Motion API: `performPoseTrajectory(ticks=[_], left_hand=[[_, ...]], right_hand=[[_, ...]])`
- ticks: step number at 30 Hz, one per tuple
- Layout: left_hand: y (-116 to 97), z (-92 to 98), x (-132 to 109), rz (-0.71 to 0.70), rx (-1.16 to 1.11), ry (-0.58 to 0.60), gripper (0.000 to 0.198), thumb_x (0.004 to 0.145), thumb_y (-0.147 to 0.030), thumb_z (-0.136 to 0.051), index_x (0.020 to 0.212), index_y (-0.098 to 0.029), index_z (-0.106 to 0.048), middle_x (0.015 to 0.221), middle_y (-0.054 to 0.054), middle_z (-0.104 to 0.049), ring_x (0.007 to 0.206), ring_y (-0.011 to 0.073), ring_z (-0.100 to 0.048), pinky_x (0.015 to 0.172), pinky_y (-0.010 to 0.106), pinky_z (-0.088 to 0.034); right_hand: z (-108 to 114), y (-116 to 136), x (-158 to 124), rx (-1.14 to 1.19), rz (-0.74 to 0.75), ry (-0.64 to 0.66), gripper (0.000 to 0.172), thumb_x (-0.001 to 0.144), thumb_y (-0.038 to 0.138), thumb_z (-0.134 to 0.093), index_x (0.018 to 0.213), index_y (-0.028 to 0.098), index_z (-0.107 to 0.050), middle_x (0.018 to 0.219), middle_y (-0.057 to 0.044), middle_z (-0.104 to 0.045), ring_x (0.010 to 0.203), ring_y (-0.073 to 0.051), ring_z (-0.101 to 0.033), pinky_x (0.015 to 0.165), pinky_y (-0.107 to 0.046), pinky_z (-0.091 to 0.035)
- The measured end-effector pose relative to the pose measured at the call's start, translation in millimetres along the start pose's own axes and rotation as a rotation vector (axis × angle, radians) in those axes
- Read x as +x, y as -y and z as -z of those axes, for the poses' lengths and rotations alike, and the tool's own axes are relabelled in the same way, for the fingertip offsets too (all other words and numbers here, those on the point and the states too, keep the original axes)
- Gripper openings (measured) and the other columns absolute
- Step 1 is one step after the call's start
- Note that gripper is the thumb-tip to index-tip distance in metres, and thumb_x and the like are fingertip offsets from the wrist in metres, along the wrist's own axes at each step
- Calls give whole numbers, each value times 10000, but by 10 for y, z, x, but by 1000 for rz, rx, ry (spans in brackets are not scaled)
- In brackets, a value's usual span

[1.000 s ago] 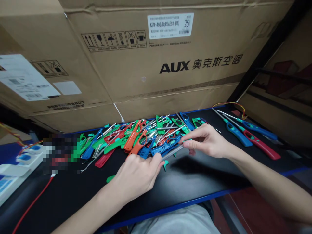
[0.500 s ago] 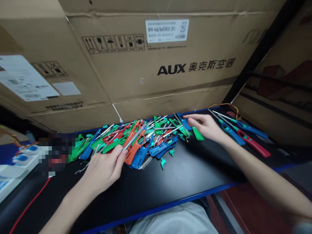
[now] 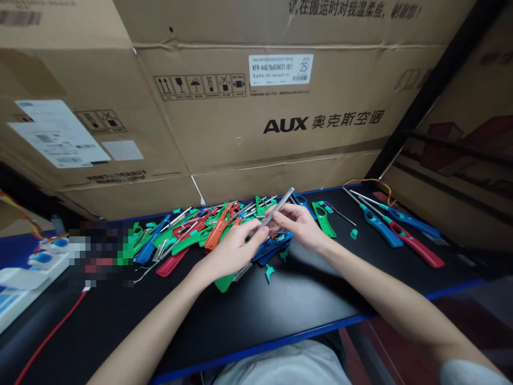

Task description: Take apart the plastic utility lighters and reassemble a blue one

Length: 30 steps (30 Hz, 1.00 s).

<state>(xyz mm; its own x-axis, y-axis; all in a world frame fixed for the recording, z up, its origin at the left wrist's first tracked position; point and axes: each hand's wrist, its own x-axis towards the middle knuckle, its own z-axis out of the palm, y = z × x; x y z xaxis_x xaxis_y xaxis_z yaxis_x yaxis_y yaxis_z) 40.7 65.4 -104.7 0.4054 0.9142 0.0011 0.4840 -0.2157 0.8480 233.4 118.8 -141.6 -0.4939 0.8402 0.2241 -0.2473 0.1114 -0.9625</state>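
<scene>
My left hand (image 3: 236, 243) is closed around the lower part of some slim silver metal tubes (image 3: 284, 202), which tilt up and to the right. My right hand (image 3: 300, 223) meets it from the right, thumb and fingers pinched on the same tubes; its fingertips are partly hidden. Beneath both hands lie blue lighter handle shells (image 3: 269, 250) and small green triggers (image 3: 269, 274). Left of them spreads a heap of orange handle shells (image 3: 216, 235), green ones (image 3: 160, 235) and red ones (image 3: 173, 263), mixed with metal tubes and thin wires.
Several long-necked lighters, among them a red one (image 3: 419, 246) and a blue one (image 3: 382, 227), lie at the right. A green shell (image 3: 324, 219) and a loose trigger (image 3: 354, 233) lie nearer. A cardboard box (image 3: 224, 128) stands behind; a power strip (image 3: 36, 272) sits left.
My right hand has left the far right of the heap and moved left to the tubes. My left hand has brought the tubes right and forward. The view has tilted slightly up.
</scene>
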Motion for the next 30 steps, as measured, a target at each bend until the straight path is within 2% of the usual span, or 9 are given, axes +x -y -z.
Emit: performPoseTrajectory(ticks=[3, 6, 10, 14, 20, 23, 26, 28, 30], left_hand=[[68, -21, 38, 64, -202, 76, 409, 926, -573, -588, 979, -169, -616, 650, -57, -564, 514, 90, -532, 530, 216, -444], [188, -9, -1, 70, -423, 141, 447, 827, -529, -743, 1017, -147, -611, 827, 19, -692, 677, 122, -652, 689, 258, -533], [309, -38, -49, 108, -608, 125, 578, 753, -491, -825, 1143, -117, -621, 949, 86, -734, 768, 148, -684, 774, 302, -562], [303, -108, -57, 108, -496, 120, 431, 843, -510, -726, 993, -108, -690, 899, 78, -723, 677, 123, -629, 633, 261, -555], [271, -201, -56, 59, -201, -132, 339, 911, -466, -644, 911, -140, -736, 809, 31, -725, 632, 104, -586, 588, 207, -495], [306, -233, -56, 83, -231, -153, 351, 900, -475, -656, 913, -133, -738, 836, 44, -741, 617, 111, -608, 572, 214, -511], [345, -258, -59, 114, -342, -157, 431, 856, -508, -709, 1043, -121, -721, 892, 77, -757, 621, 136, -661, 550, 227, -543], [354, -266, -62, 117, -426, -134, 521, 831, -531, -738, 1136, -111, -693, 892, 93, -758, 611, 147, -677, 530, 230, -551], [343, -261, -62, 112, -497, -86, 552, 817, -551, -753, 1132, -103, -689, 894, 102, -756, 587, 143, -676, 500, 222, -542]], right_hand=[[63, -11, -8, 66, -2, -50, 469, 828, 581, -785, 1012, 167, -665, 990, -84, -744, 772, -175, -723, 741, -307, -621], [108, 4, -23, 147, -11, -36, 445, 842, 560, -780, 1023, 190, -611, 996, -78, -738, 805, -191, -732, 754, -329, -627], [121, 67, -44, 192, 21, -44, 420, 859, 528, -772, 1021, 201, -565, 938, -56, -719, 808, -191, -731, 696, -303, -627], [153, 85, -63, 140, 62, -65, 435, 878, 551, -746, 1039, 198, -550, 944, -62, -712, 825, -200, -733, 699, -320, -641], [163, 45, -82, 62, 144, -97, 470, 883, 591, -731, 1053, 191, -552, 969, -85, -721, 905, -224, -746, 771, -351, -650], [130, 35, -88, 22, 164, -156, 482, 873, 598, -739, 1044, 183, -564, 949, -89, -731, 860, -221, -753, 748, -350, -655], [122, 32, -91, -11, 172, -197, 490, 855, 595, -759, 1039, 176, -582, 920, -78, -740, 792, -208, -754, 724, -348, -659], [146, 34, -89, -8, 166, -170, 475, 853, 574, -770, 1028, 172, -588, 906, -73, -746, 753, -196, -752, 709, -339, -662], [185, 36, -85, 13, 157, -102, 444, 863, 540, -776, 1020, 168, -591, 912, -77, -751, 751, -193, -755, 706, -331, -666]])
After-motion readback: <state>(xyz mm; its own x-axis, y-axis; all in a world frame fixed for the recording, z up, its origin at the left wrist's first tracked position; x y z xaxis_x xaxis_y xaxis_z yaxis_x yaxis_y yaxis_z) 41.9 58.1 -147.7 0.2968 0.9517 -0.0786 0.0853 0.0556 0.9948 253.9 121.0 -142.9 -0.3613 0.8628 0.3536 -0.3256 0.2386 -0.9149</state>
